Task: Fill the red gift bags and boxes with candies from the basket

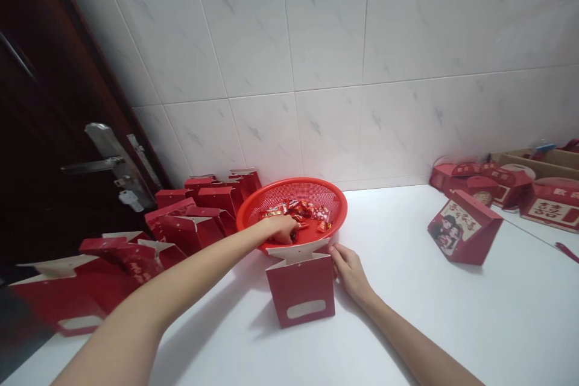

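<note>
My left hand (283,229) reaches down into a red plastic basket (337,202), its fingers curled on wrapped candies (298,210) in red packaging. How many pieces it has hold of is hidden. In front of the basket a red paper gift box (301,289) stands upright with its top open and a pale oval window low on the near side. My right hand (350,268) pinches the box's right side near the top edge, the thumb and fingers closed on the cardboard.
Several open red gift boxes (210,226) crowd the left of the white table (384,217). At right stands a closed gift box (473,232) with a printed couple. Beyond it are red handled boxes (509,184) and a cardboard carton (520,160). A tiled wall (325,42) bounds the back, a dark door (40,102) the left.
</note>
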A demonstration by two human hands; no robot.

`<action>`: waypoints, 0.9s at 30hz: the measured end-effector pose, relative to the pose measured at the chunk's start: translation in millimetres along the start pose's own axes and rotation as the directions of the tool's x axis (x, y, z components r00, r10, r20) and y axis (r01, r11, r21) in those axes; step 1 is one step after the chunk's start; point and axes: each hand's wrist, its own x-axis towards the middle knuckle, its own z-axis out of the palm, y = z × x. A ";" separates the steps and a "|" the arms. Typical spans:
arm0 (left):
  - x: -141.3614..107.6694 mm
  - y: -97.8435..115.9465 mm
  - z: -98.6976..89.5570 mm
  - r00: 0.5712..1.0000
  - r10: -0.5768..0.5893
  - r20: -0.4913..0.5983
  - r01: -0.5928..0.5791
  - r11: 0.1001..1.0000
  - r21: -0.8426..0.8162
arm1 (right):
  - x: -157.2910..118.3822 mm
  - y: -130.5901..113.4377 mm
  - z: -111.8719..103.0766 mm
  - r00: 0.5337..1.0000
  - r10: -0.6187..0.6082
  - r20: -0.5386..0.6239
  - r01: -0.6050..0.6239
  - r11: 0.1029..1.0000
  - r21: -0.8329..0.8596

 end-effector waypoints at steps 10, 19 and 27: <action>14.6 18.5 -38.1 0.986 -0.066 -0.154 0.084 0.990 0.111 | 1.5 2.5 1.5 1.000 0.001 -0.005 -0.001 1.000 0.000; 48.9 53.5 -27.7 0.988 0.129 0.090 -0.133 0.990 0.040 | 1.5 4.2 -0.3 1.000 0.007 0.019 -0.006 0.999 -0.037; 62.1 35.5 -24.7 0.988 0.152 -0.025 -0.153 0.987 -0.055 | 3.4 5.7 -0.5 1.000 -0.003 0.028 0.005 0.998 -0.062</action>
